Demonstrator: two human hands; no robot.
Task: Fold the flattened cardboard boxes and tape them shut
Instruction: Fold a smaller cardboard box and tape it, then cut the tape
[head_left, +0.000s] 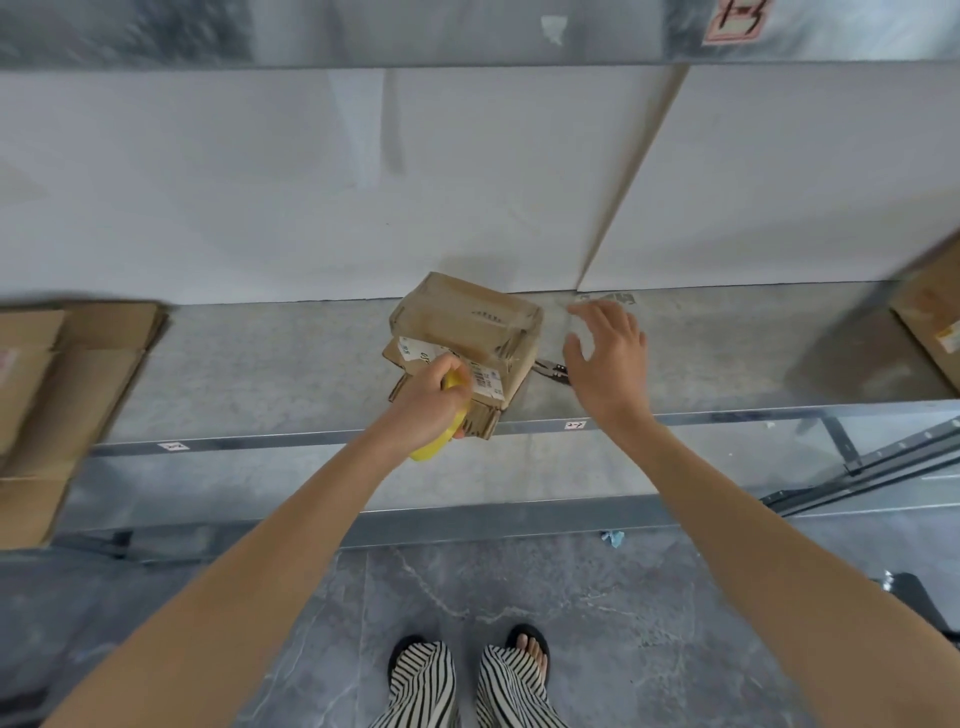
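Floor (649, 597): grey veined tiles lay nearest, with a small blue scrap (613, 538) by the foot of the rack.
Feet (530, 649): they stood in dark sandals under striped trousers (426, 680), facing the shelf.
Left grip (431, 402): its fingers were curled round a yellow tool (434, 447) and pressed it against the near face of the box; the tool's working end was hidden behind the hand.
Right grip (605, 358): it was unclenched with fingers spread and held nothing, hovering just right of the box and clear of it.
Cardboard box (467, 322): folded up, brown and worn, with a white printed label on its near side, it sat at the shelf's front edge about midway along, turned at an angle to that edge.
Pliers (553, 371): they lay on the shelf between the box and the right grip, partly covered by the hand.
Shelf (260, 364): it was grey metal, with small white tags on its front rail.
Flattened cardboard (67, 374): a blurred stack lay at the shelf's left end.
More cardboard (930, 317): this lay at the right end, cut off by the frame.
Back panel (260, 182): plain white boards rose from the shelf's rear edge.
Upper shelf (363, 31): its metal underside ran across the top and carried a red-edged label (735, 21), too blurred to read.
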